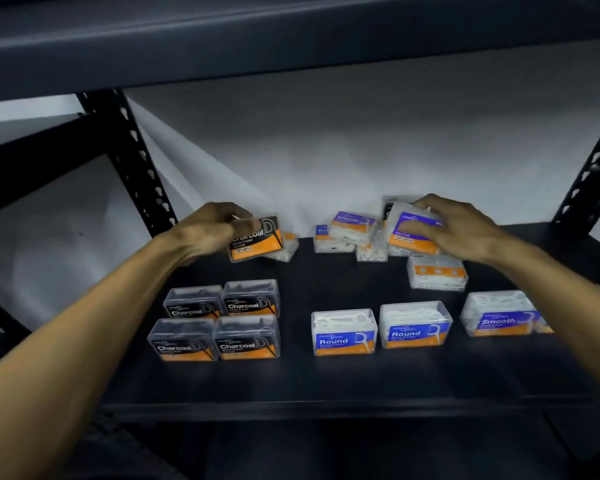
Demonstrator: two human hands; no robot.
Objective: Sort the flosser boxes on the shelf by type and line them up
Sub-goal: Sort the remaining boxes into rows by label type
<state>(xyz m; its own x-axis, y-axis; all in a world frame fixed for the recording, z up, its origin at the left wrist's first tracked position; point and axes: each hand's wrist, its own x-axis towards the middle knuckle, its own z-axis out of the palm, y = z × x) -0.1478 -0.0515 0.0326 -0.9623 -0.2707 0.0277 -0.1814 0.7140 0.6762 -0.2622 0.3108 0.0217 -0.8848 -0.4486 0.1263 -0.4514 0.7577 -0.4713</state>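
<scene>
Clear rectangular Charcoal boxes (215, 320) stand frontmost; left hand (208, 230) fingers grip another, right hand (461, 226) a Smooth box (409, 233).

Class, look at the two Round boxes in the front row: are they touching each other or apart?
Apart. The head view shows a strip of dark shelf between the left Round box and the right Round box.

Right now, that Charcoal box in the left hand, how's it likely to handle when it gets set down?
The Charcoal box looks like rigid clear plastic, so it should keep its shape in the left hand. It probably weighs little, since it holds only small flossers. Its flat sides suggest it will sit steady beside the four lined-up Charcoal boxes rather than roll.
</scene>
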